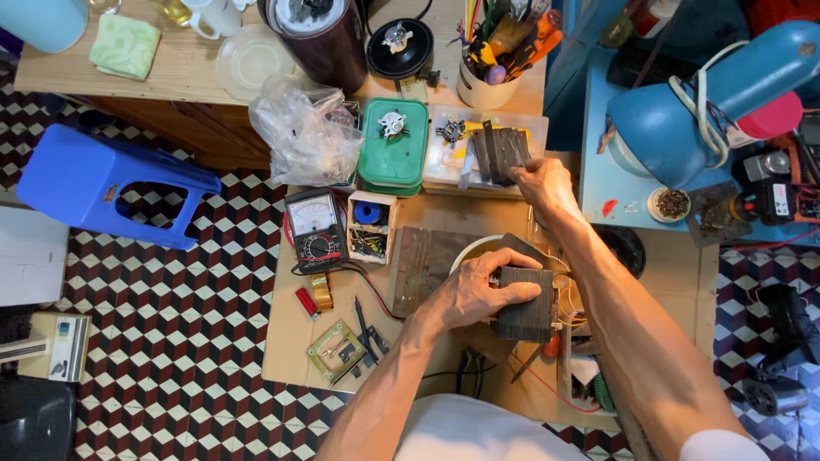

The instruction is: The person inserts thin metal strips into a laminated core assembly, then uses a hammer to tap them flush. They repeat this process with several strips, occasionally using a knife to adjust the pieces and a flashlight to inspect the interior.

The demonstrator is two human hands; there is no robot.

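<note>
Two stacks of dark metal plates — your left hand clamped one stack, right hand pinched plates from the other.

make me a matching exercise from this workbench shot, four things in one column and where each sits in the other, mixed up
Things:
1. dark laminated metal block
2. fanned stack of thin dark metal plates
3. analog multimeter with a black dial
4. blue plastic stool

Places:
A. on the checkered floor, left of the work board
B. under the left hand, near the board's middle
C. at the right hand fingertips, on the clear tray
D. on the board's left part, beside a small open box of parts

Pairs: 1-B, 2-C, 3-D, 4-A
</note>
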